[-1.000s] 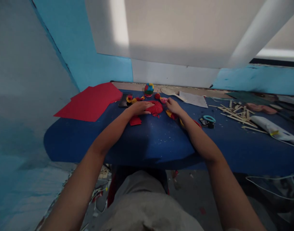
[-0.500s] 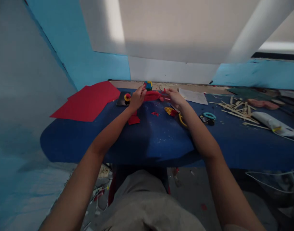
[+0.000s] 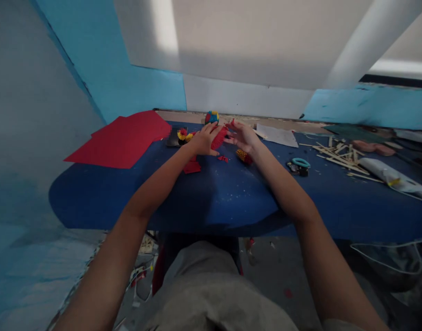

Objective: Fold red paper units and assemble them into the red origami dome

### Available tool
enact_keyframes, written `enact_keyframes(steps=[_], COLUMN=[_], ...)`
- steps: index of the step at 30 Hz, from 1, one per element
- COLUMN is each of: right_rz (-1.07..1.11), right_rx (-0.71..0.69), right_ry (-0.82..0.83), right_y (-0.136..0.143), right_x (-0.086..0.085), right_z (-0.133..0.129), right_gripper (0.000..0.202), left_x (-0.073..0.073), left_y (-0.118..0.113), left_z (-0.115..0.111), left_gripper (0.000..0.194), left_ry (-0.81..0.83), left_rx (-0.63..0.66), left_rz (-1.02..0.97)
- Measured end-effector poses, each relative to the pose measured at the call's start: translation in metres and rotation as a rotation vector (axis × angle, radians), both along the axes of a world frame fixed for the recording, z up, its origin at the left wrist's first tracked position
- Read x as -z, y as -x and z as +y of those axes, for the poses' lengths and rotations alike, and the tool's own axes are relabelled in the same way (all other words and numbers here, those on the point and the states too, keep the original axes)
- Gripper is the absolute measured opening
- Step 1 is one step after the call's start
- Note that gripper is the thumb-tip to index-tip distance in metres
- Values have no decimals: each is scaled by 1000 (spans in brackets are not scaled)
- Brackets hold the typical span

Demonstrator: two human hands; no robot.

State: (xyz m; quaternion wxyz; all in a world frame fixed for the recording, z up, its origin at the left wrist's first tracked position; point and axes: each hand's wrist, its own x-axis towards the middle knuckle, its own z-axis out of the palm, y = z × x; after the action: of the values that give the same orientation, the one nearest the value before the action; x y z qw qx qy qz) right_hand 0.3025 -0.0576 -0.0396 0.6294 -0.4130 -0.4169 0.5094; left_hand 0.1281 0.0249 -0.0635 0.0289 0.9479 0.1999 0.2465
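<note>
My left hand (image 3: 204, 139) is wrapped around a red folded-paper piece (image 3: 218, 139) with a ridged surface, its thumb below and fingers across the top. Close on its right, my right hand (image 3: 244, 137) pinches a small red paper triangle (image 3: 232, 122) whose tip shows above the fingers. Its other fingers are partly spread, near the ridged piece; whether they touch it I cannot tell. Small red triangles (image 3: 223, 158) lie on the blue table below. A yellow and red folded-paper piece (image 3: 244, 156) is under my right wrist. Red paper strips (image 3: 192, 166) lie beneath my left forearm.
Large red sheets (image 3: 119, 142) cover the left of the blue table (image 3: 231, 202). Behind my hands stands a blue, yellow and red ball-like piece (image 3: 211, 117). Scissors with a light-blue handle (image 3: 300, 162), wooden sticks (image 3: 340, 154) and a white power strip (image 3: 392, 174) lie to the right.
My hands have come closer together. The red piece, stretched out sideways before, is now turned and more tilted in my left hand. The view has shifted slightly.
</note>
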Motion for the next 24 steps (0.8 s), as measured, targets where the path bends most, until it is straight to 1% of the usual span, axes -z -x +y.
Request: enact_keyframes(steps=[3,5,7,9,11,12,13,15,16,17,19,21,22,24], right_rz=[51,50,18,-56,-178,-245,-306,-390,-414,-431,-419,-384,-366,-323], right_rx=[-23,-17,4,52,120,157,191,252,273,259,201,150,135,141], right_ry=[-22,-42,-29,-15,-66,-120,-184,-327,-391,-415,-393,-337,-313,-282], right_y=[-3,-1,2,5,7,6,5,2,0,-2,-3,-2,0,5], right_x=[-2,-1,0,2,1,-1,-4,-14,-20,-25,-35,-38,-36,-28], right_z=[-2,0,3,4,2,-1,-5,-14,-19,-24,-30,-31,-29,-25], right_gripper=[8,10,13,17,21,23,25,24,22,20,16,15,16,19], left_x=[-1,-3,-7,-15,-28,-35,-42,-54,-57,-59,-58,-53,-50,-44], left_y=[1,2,4,9,16,21,26,36,41,45,52,56,57,55], left_z=[1,9,21,34,41,42,40,28,19,9,-12,-31,-38,-47], left_gripper=[63,49,41,35,31,29,28,29,28,28,29,34,34,33], left_ry=[-17,-8,31,105,199,265,345,530,643,759,950,1085,1112,1082], left_rx=[-130,-203,-212,-193,-152,-131,-90,7,49,87,159,229,248,263], left_rz=[-132,-270,-376,-473,-579,-642,-677,-734,-744,-721,-646,-492,-427,-341])
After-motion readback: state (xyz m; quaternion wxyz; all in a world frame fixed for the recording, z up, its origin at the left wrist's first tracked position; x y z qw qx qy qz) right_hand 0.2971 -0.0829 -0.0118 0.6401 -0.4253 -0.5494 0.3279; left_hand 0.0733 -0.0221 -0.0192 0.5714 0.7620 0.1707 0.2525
